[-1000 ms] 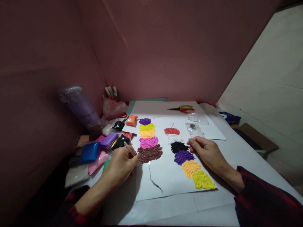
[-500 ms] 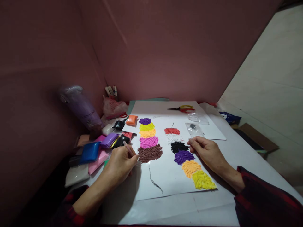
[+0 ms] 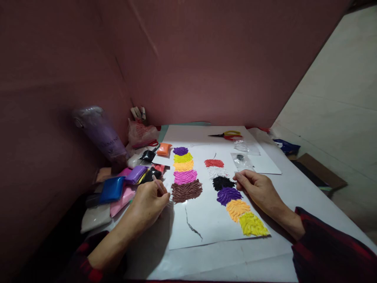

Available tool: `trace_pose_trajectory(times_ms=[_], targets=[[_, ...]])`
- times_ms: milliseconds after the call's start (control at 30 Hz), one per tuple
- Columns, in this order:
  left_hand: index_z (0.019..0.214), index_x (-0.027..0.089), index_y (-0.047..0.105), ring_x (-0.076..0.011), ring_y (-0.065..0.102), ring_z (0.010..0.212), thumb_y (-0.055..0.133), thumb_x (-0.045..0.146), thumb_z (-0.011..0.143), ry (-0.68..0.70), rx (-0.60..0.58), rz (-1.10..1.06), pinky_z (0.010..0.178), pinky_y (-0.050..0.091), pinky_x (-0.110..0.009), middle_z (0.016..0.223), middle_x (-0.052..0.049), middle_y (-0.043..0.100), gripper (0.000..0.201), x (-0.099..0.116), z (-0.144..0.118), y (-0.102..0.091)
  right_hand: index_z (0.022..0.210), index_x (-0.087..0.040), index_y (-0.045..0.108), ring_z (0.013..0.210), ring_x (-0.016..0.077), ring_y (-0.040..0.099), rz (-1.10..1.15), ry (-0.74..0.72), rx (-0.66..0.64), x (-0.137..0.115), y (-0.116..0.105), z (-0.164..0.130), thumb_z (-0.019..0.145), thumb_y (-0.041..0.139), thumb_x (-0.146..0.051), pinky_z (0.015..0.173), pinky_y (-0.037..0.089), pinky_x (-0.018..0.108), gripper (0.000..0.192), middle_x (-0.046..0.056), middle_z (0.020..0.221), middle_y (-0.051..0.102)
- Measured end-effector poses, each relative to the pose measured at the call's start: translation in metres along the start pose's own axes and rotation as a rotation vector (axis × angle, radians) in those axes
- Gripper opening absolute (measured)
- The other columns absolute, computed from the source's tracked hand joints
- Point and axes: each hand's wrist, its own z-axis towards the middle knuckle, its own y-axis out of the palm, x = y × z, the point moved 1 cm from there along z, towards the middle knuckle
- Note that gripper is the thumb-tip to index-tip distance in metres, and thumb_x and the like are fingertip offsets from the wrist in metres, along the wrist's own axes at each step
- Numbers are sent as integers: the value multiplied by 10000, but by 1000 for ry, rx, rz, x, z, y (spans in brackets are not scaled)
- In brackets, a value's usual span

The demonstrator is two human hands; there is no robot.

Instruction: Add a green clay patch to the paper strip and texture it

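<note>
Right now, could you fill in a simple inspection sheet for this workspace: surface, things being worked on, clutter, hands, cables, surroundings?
Surface: white table, with paper sheets lying on it.
Job's things: paper bearing two columns of textured patches; left column runs purple, yellow, orange, pink, brown; right column runs red, white, black, purple, orange, yellow. A dark line lies below the brown patch.
Clutter: coloured packets piled left; scissors at the back; clear bags nearby.
Hands: left hand holds a pale stick; right hand is beside the right column, its grip unclear.
Cables: nothing seen.
Surroundings: pink walls; purple container left; brown cardboard right.
</note>
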Motion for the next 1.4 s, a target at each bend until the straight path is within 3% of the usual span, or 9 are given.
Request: trace_pose_trajectory(times_ms=[500,767,967,1400], targets=[[626,222,421,-124,513,323,505,274,722,-40,-36,-147,316,364,-208,429,57,505,137,-6,2,4,712,-192,629,582,182,574,9,13,-19,0,0,-1,884,491,-442,598,421,306,333,21,592,634],[585,216,419,-105,498,310,530,289,683,-4,45,-177,319,332,-191,417,73,475,165,-1,0,1,712,-186,633,574,178,569,1,12,-15,-1,1,-1,877,493,-430,587,417,297,326,19,582,631],[608,212,432,-100,490,295,571,377,658,-55,-50,-314,311,343,-189,430,51,546,222,0,1,5,725,-185,630,576,176,562,9,22,-23,0,1,-1,884,486,-443,593,412,298,335,16,587,623],[570,190,479,-111,520,330,593,380,647,-34,-27,-279,340,373,-206,444,51,522,235,-3,3,5,704,-184,616,559,171,545,26,16,-23,-1,0,-1,877,486,-442,554,399,291,337,22,582,613]])
